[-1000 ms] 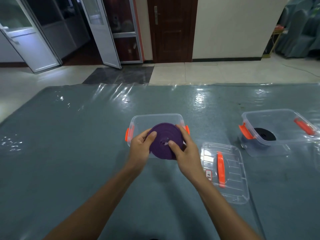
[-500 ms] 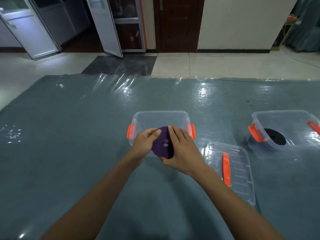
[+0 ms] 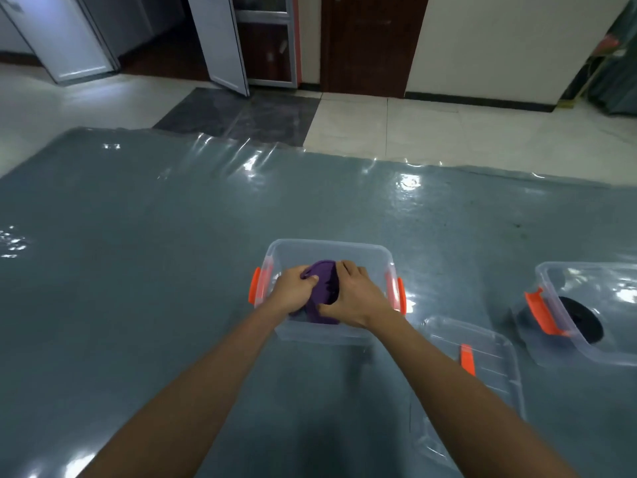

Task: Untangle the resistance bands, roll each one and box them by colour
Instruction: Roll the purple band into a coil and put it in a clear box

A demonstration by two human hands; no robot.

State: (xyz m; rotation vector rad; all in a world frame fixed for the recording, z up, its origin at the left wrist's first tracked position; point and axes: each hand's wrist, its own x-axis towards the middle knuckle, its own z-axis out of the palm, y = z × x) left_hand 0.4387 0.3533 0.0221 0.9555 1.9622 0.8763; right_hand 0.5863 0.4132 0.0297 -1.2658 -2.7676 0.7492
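While both hands are down inside the clear box [image 3: 331, 248], the left hand [image 3: 295, 290] has its fingers curled over the left edge of the purple rolled band [image 3: 323, 291] and the right hand [image 3: 355, 294] is clamped on the other side, thumb tucked under the lower edge, so the roll is pinched between the two. The band sits tilted inside the box, and I can't tell if it's touching the bottom or not. That box has orange latches [image 3: 255, 286] on its left and right ends and sits on the counter [image 3: 138, 270], which is a grey-blue surface under a shiny plastic sheet. Just to the right of the box, near the right forearm, a clear lid [image 3: 496, 343] with an orange handle strip lies flat on the counter. Further right, well apart from the hands, there's a second clear box [image 3: 586, 281] with an orange latch, and a black rolled band [image 3: 582, 322] lies flat in it. Past the counter's far edge you get pale floor tiles [image 3: 413, 132] and a dark wooden door [image 3: 372, 43].
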